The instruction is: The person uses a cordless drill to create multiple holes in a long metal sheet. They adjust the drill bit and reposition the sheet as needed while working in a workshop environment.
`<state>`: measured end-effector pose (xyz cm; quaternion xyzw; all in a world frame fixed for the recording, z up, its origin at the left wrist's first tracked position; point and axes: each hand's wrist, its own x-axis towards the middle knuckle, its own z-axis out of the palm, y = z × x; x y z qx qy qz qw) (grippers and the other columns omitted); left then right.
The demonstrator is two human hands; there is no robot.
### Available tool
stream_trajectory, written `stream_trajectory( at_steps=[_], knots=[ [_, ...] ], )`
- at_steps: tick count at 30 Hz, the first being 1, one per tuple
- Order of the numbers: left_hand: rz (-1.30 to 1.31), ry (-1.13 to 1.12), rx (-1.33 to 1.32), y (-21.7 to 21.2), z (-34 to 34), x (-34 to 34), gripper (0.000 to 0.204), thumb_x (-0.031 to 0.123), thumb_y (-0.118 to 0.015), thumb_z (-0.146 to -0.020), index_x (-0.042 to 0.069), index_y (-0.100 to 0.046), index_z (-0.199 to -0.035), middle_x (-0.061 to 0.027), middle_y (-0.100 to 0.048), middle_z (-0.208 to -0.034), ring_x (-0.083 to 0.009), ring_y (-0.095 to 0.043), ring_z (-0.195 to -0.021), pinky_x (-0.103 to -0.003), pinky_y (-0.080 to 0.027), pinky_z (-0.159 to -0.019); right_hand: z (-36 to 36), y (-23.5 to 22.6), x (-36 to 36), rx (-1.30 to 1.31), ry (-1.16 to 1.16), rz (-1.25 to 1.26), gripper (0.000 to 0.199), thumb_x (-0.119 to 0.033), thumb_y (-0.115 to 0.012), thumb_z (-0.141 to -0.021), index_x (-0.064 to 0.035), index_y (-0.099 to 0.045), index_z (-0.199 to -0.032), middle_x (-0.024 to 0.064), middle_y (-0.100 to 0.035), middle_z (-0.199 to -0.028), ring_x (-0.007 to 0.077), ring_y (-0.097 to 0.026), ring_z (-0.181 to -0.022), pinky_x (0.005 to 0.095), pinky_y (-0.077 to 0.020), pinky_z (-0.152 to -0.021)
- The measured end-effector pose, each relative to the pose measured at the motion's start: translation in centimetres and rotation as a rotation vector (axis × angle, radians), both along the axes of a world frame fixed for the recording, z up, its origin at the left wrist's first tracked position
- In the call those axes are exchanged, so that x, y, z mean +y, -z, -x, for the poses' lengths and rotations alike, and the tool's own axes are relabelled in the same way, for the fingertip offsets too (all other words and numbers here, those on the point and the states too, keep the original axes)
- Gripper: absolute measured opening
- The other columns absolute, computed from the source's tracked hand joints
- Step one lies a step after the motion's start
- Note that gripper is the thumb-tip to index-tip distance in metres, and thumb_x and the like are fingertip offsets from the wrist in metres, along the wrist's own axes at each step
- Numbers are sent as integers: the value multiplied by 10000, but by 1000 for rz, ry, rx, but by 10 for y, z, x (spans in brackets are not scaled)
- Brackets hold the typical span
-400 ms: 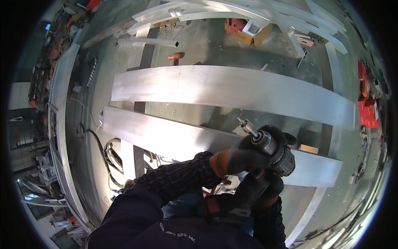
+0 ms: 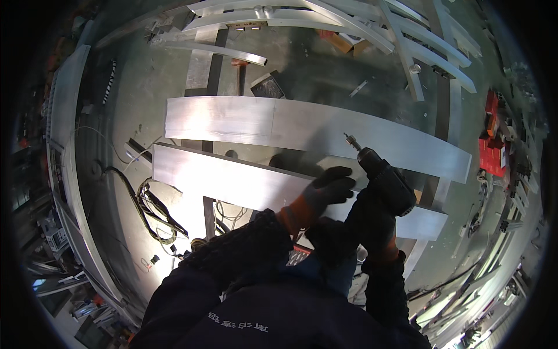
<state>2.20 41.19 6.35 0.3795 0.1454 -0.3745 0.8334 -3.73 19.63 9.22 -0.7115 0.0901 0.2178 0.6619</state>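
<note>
While the person leans over the work, the right hand (image 2: 372, 230) in a dark glove with an orange cuff is clenched around the grip of a black cordless drill (image 2: 381, 177), right of the centre of the frame. The drill points up and to the left, and its bit (image 2: 350, 139) is above the far aluminium panel (image 2: 302, 128), close to its surface; I cannot tell if the tip touches the metal. The left hand (image 2: 325, 189), in the same kind of glove, lies on the near aluminium panel (image 2: 232, 180) just beside the drill body, with the fingers stretched out and grasping nothing. Both panels are long, flat and pale, and they run across the middle of the frame, one above the other, with a narrow dark gap between them. Black cables (image 2: 154, 212) lie on the floor at the lower left. More aluminium profiles (image 2: 325, 14) are stacked along the upper edge, and red tool cases (image 2: 494, 148) stand at the right edge.
</note>
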Motion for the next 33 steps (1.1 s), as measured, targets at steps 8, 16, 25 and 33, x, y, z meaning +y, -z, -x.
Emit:
stream_trajectory(
  at_steps=[8,16,25,33],
  knots=[
    [-325,-42,-39,5,-51,49,351,259,-709,-1052,-3,-682,-1284,-75,-752,-1060,-151,-700,-968,-302,-566,-851,-53,-17,11,4,125,-38,283,-35,-695,-987,-19,-639,-1264,54,-639,-1126,187,-640,-1027,340,-545,-917],
    [-166,-188,243,59,-74,19,483,442,-603,-1114,24,-706,-1334,-95,-745,-1192,-201,-720,-1050,-347,-588,-956,-114,10,10,-297,-399,333,605,-23,-674,-951,11,-524,-1536,228,-593,-1537,373,-616,-1377,398,-515,-1120],
    [-7,-130,-47,168,-96,23,438,278,-658,-1097,55,-607,-1470,-100,-673,-1401,-206,-689,-1241,-375,-565,-1099,-142,63,27,29,-410,482,658,-259,-873,-848,5,-618,-1395,216,-782,-1084,383,-784,-954,453,-619,-860],
    [131,-154,191,166,-109,35,439,237,-640,-1106,18,-588,-1483,-103,-680,-1397,-196,-673,-1264,-355,-560,-1085,-138,72,29,-206,-577,578,552,-82,-780,-869,28,-607,-1382,207,-715,-1184,391,-731,-1015,436,-616,-843]
  ],
)
